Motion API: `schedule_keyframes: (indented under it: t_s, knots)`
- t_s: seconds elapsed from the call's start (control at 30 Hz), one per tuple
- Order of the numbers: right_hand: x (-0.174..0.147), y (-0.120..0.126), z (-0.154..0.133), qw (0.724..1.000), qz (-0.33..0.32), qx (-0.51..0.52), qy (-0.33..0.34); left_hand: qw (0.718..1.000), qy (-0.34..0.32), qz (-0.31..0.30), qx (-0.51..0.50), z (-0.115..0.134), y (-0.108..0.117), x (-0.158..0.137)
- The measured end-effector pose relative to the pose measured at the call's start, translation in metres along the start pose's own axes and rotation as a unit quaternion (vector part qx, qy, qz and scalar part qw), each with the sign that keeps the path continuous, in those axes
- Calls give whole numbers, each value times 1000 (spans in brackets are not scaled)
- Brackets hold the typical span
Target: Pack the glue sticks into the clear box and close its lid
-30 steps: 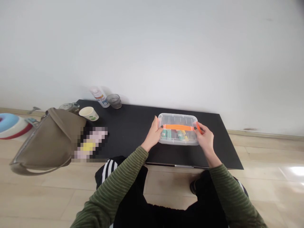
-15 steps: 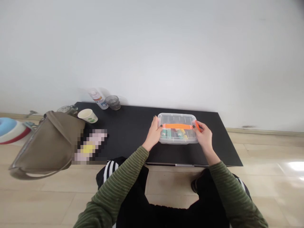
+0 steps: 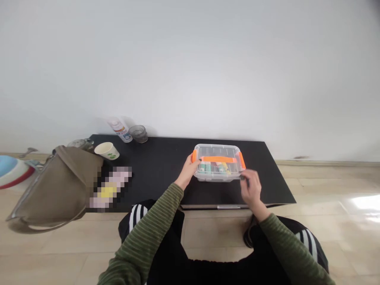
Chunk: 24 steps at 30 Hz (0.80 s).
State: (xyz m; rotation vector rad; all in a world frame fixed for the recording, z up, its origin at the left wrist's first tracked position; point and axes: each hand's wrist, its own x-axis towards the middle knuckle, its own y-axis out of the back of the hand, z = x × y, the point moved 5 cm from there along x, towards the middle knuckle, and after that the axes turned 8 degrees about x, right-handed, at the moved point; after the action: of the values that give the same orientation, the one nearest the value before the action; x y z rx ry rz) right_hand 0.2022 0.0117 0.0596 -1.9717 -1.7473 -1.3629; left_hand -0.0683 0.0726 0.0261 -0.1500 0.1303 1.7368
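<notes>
A clear plastic storage box (image 3: pixel 219 152) with an orange carry handle (image 3: pixel 221 159) across its lid rests on the black table. Through the plastic, several small packs in green, white and yellow show. My left hand (image 3: pixel 187 170) is closed on the box's left side, its thumb on the lid by the handle's end and the other fingers partly hidden. An orange latch (image 3: pixel 242 160) lies along the box's right side. My right hand (image 3: pixel 251 186) is at the front right corner, its curled fingers blurred by motion; whether it touches the box is unclear.
On the black table (image 3: pixel 160 166), a paper cup (image 3: pixel 107 151), a dark glass tumbler (image 3: pixel 138 134) and a white spray can (image 3: pixel 120 130) stand at the left. A brown bag (image 3: pixel 56 186) overhangs the left end, beside a pixelated pinkish item (image 3: pixel 114 184). A wall rises behind.
My right hand has left the right latch and moved down toward the front corner. That latch stuck out before and now lies against the box. My left hand keeps its hold.
</notes>
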Motion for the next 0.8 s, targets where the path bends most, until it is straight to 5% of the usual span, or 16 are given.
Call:
schedule_keyframes:
  t_s: [0.1,0.2,0.5,0.6,0.67,0.8]
  knots:
    - [-54,-23,-26,962,-240,31,131,999,24,-17,-30,-1,-2,-2]
    - [-105,-45,-28,915,-365,23,173,999,21,-9,-28,-2,2,-3]
    - [-168,-63,24,930,-356,-62,65,999,19,22,25,-15,27,-30]
    - [-184,-67,43,937,-340,-61,-49,999,17,33,0,-15,34,-48]
    - [-194,-67,67,936,-287,-31,-202,999,15,44,-14,-15,37,-60]
    - [-225,-63,118,831,-114,70,-540,996,12,88,-21,-17,43,-83]
